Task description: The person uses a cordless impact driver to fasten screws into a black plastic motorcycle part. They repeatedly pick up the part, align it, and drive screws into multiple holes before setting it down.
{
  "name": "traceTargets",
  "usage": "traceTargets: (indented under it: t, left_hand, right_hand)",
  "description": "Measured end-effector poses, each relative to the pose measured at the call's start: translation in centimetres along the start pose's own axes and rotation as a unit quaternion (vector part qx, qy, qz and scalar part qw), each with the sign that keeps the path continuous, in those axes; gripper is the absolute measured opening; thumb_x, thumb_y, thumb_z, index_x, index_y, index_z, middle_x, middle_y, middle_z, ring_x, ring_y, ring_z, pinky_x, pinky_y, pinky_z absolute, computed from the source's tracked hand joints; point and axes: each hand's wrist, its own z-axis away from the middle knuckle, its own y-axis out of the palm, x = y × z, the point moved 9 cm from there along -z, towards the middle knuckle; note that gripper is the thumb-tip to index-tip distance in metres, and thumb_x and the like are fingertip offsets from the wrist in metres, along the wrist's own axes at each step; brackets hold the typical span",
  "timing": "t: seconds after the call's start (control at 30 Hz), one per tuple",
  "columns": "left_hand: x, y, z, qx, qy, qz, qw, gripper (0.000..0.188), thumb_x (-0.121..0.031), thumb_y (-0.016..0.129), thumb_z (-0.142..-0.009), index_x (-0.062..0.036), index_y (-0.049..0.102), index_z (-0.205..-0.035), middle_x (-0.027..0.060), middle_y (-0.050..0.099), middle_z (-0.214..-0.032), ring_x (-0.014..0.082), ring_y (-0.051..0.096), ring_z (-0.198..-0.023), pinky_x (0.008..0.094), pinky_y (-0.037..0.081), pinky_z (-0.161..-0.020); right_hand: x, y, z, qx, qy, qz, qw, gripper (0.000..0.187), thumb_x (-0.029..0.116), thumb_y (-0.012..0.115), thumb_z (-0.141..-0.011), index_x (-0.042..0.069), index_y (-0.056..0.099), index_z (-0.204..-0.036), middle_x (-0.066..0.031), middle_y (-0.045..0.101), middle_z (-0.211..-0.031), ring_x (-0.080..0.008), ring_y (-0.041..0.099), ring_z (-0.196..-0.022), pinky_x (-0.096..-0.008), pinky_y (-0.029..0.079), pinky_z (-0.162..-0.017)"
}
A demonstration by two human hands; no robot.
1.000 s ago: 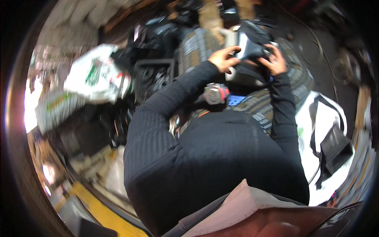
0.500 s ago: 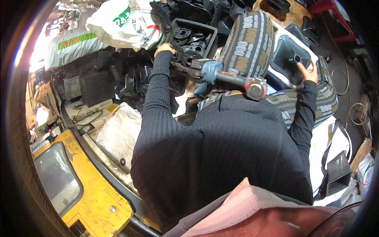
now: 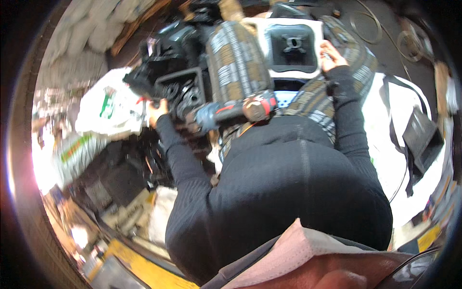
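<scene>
My left hand (image 3: pixel 157 111) is at the left side of a dark crate (image 3: pixel 199 77), beside a white printed bag (image 3: pixel 113 103). Motion blurs it, but thumb and fingers look apart. Round dark flanged parts (image 3: pixel 192 96) fill the crate. My right hand (image 3: pixel 333 57) is closed with curled fingers at the right edge of a white surround (image 3: pixel 315 36); what lies in the fingers is too small to make out. Inside that surround sits a dark, square, hollow part (image 3: pixel 281 58) with a central hub. A blue-and-black cordless power tool (image 3: pixel 226 111) lies across my lap.
My patterned trouser legs (image 3: pixel 238 62) are bent in front of me. Black molded parts (image 3: pixel 173 41) are heaped beyond the crate. At right are a white sack (image 3: pixel 380 130) and a dark box-shaped part (image 3: pixel 421 137). A yellow machine panel (image 3: pixel 144 265) is at lower left.
The view has swung, shifting the scene left. My right hand has gone from spread fingers to curled ones at the white surround. My left hand stays beside the crate.
</scene>
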Motion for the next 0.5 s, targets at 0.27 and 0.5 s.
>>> traceTargets:
  t: [0.27, 0.5]
  left_hand:
    - [-41.3, -0.5, 24.7, 0.197, 0.722, 0.136, 0.650, 0.055, -0.020, 0.072, -0.071, -0.0187, 0.055, -0.123, 0.0106, 0.059, -0.101, 0.0298, 0.056, -0.097, 0.0394, 0.047, -0.084]
    - [-44.6, 8.5, 31.6, 0.194, 0.797, 0.031, 0.571, 0.051, -0.014, 0.070, -0.072, -0.0216, 0.057, -0.121, 0.0099, 0.055, -0.101, 0.0299, 0.057, -0.092, 0.0377, 0.049, -0.078]
  right_hand:
    - [0.2, 2.3, 1.7, -0.148, 0.187, -0.280, 0.930, 0.024, 0.008, 0.057, -0.089, -0.003, 0.058, -0.110, -0.0137, 0.064, -0.102, -0.0168, 0.064, -0.090, -0.0235, 0.055, -0.072]
    - [0.3, 2.5, 2.4, -0.126, 0.168, -0.312, 0.927, 0.030, 0.006, 0.051, -0.091, -0.003, 0.049, -0.119, -0.0176, 0.060, -0.113, -0.0258, 0.062, -0.101, -0.0339, 0.055, -0.079]
